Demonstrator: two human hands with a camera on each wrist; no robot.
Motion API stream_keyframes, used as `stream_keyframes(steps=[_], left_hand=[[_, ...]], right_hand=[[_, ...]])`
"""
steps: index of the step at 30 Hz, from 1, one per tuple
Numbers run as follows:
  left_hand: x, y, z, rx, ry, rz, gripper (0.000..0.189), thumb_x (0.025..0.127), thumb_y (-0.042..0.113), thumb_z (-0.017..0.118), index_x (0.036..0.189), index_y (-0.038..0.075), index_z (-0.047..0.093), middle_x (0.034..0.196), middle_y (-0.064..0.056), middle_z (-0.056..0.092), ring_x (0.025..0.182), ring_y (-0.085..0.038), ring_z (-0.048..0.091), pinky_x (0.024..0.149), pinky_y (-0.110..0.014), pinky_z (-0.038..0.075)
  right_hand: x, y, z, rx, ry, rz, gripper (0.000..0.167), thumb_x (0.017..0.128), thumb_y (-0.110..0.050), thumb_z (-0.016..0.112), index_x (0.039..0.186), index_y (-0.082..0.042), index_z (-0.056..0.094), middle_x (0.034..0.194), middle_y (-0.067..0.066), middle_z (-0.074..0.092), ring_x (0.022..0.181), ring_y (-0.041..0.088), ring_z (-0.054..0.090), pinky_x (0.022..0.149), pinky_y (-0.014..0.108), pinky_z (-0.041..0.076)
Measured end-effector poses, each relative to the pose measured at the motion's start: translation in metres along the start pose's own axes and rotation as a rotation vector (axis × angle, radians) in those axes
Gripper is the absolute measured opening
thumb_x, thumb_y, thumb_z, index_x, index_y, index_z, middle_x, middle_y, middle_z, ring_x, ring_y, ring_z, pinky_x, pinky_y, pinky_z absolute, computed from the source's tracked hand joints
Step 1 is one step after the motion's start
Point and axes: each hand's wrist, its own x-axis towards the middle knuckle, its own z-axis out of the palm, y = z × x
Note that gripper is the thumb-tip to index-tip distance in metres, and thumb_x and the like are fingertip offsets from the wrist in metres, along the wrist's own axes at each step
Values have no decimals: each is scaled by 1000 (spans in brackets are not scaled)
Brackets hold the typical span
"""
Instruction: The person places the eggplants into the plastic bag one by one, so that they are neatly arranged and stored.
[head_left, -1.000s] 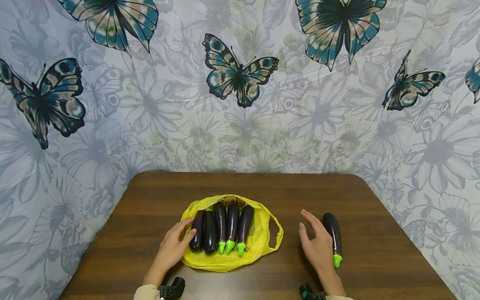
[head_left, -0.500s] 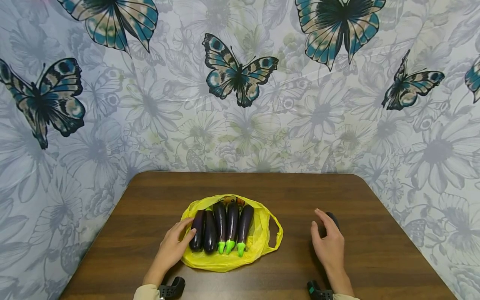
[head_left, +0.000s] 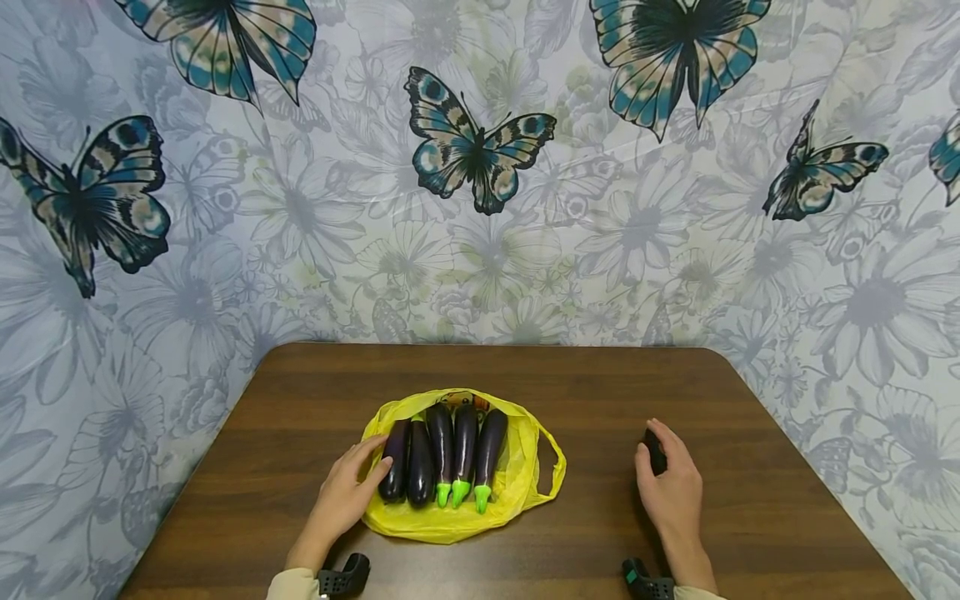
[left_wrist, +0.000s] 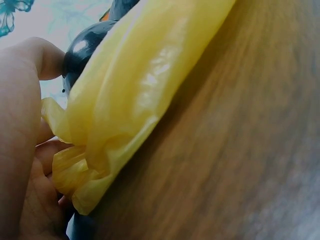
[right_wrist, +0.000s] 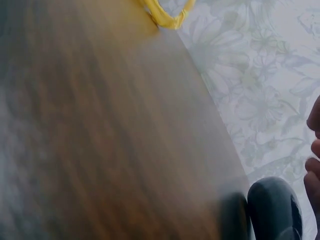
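My left hand [head_left: 345,492] holds the left rim of a yellow plastic bag [head_left: 442,529], its thumb touching the leftmost dark eggplant [head_left: 394,462]. In the left wrist view the bag's film [left_wrist: 125,100] hides part of the fingers. Several glossy eggplants lie side by side inside the spread bag, some showing bright green stems [head_left: 461,493]. Over a lone eggplant [head_left: 656,454] on the right side of the table hovers my right hand [head_left: 675,492], covering most of it. The right wrist view shows a gap between that eggplant [right_wrist: 274,210] and the fingers [right_wrist: 313,185].
A brown wooden table [head_left: 570,375] with rounded far corners carries everything. Behind its far edge hangs a cloth [head_left: 495,275] printed with flowers and butterflies. The bag's handle loop [head_left: 555,475] sticks out to the right. Black wrist cameras [head_left: 347,575] sit on both wrists.
My right hand has moved right, from beside the lone eggplant to over it, so that only its far end shows between thumb and fingers. The left hand and bag have stayed still.
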Motion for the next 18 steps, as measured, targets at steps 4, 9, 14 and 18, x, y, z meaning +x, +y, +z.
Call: stream_keyframes(steps=[4, 9, 14, 18], left_hand=[[0, -1, 1, 1, 7, 5, 53, 105, 44, 57, 150, 16, 54, 155, -16, 51, 146, -48, 40, 114, -74, 29], [1, -1, 1, -4, 6, 8, 53, 105, 44, 57, 150, 15, 54, 155, -16, 51, 146, -48, 39, 115, -73, 28], [1, 0, 0, -6, 2, 15, 53, 106, 44, 56, 150, 16, 54, 155, -15, 51, 146, -47, 39, 115, -72, 29], [1, -1, 0, -4, -3, 14, 53, 106, 44, 56, 151, 16, 53, 155, -16, 51, 146, -47, 40, 115, -72, 29]], right_hand=[[1, 1, -2, -10, 14, 39, 39, 92, 0, 67, 130, -1, 68, 138, 17, 65, 127, 43, 59, 101, 54, 49], [3, 4, -4, -30, 37, 47, 38, 89, 2, 67, 127, 3, 68, 135, 22, 65, 127, 46, 58, 100, 62, 45], [3, 6, -6, -66, 31, 79, 39, 89, 0, 65, 128, 4, 66, 137, 25, 63, 127, 47, 57, 101, 62, 44], [2, 7, -9, -88, -3, 131, 41, 91, -3, 63, 131, 4, 65, 140, 25, 60, 129, 48, 55, 102, 62, 43]])
